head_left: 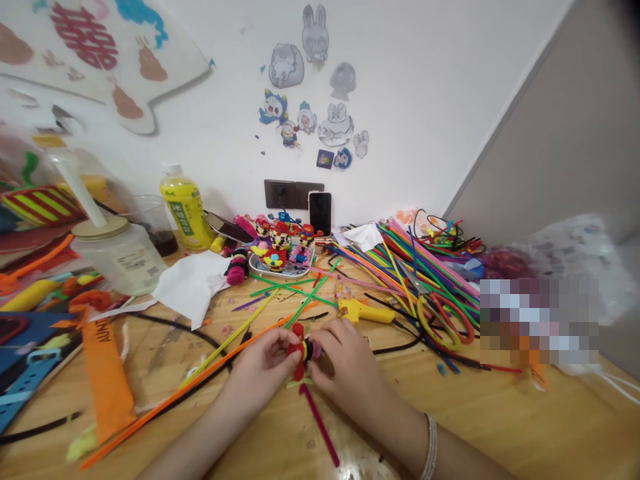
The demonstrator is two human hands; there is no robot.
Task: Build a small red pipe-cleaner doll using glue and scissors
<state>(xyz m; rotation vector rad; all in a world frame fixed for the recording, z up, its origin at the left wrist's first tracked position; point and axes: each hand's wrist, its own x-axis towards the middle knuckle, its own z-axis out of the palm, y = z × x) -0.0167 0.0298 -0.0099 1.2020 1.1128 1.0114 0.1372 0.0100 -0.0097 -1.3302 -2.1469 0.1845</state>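
Note:
Between my two hands is a small pipe-cleaner figure (299,357) in red, yellow, black and purple. My left hand (267,360) pinches its red side with thumb and fingertips. My right hand (345,357) grips the purple and black end, its fingers curled round. Just below the figure, a magenta pipe cleaner (320,427) points toward me; whether it joins the figure I cannot tell. Beyond my right hand lies a yellow glue gun (367,311). Green pipe cleaners (313,293) cross on the wooden table (480,427) beyond the figure.
At the back, a tray (283,269) holds several finished figures beside an upright phone (320,212). Scissors (440,320) and a heap of pipe cleaners (435,267) lie to the right. On the left stand a glass jar (120,260), a yellow bottle (187,210) and white tissue (193,283).

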